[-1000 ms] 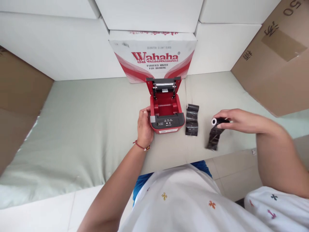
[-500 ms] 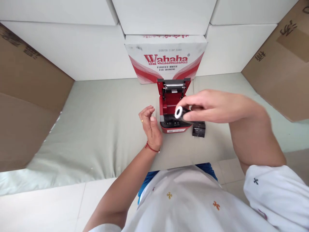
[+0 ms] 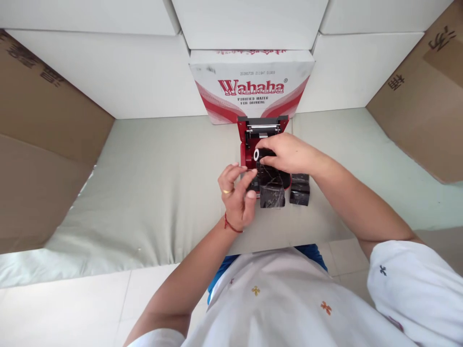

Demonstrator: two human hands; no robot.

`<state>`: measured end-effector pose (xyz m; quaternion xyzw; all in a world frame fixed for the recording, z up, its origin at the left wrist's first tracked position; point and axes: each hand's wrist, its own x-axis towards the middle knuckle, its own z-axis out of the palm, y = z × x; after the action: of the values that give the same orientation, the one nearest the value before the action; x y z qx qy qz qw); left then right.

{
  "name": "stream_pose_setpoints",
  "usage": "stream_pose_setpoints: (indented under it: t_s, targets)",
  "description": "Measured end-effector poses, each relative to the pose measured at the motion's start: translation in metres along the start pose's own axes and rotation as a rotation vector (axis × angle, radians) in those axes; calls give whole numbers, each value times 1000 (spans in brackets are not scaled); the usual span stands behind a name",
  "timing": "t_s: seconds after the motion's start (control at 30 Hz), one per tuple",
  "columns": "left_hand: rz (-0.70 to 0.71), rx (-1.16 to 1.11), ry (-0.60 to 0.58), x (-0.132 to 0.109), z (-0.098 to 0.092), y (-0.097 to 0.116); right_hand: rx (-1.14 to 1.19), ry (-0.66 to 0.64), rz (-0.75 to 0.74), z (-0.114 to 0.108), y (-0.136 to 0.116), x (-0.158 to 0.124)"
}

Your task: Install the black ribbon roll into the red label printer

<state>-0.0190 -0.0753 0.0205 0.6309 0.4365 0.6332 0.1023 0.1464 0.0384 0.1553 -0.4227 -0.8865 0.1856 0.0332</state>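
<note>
My right hand (image 3: pixel 289 153) grips the black roll (image 3: pixel 263 155) in the open red printer (image 3: pixel 245 156), seemingly not seated; my left hand (image 3: pixel 237 197), loosely spread and empty, sits at its 7 o'clock.

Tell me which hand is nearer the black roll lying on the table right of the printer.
Right. The right hand hovers just beyond the loose roll, gripping a second roll over the red printer; the left hand sits across the printer, farther left.

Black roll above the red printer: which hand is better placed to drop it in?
Probably right: the right hand grips the roll over the open printer, while the left hand sits beside its hanging tail.
</note>
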Motion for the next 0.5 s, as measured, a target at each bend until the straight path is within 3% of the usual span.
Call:
stream_pose_setpoints:
  t_s: [0.1,0.27,0.5]
  targets:
    - [176,92,-91,-9,-1,-3,-107,10,84,7,-6,2]
    - [244,215,-165,-23,3,-8,-168,36,158,21,-6,12]
    - [439,405,-91,-16,9,2,-264,9,201,30,-8,21]
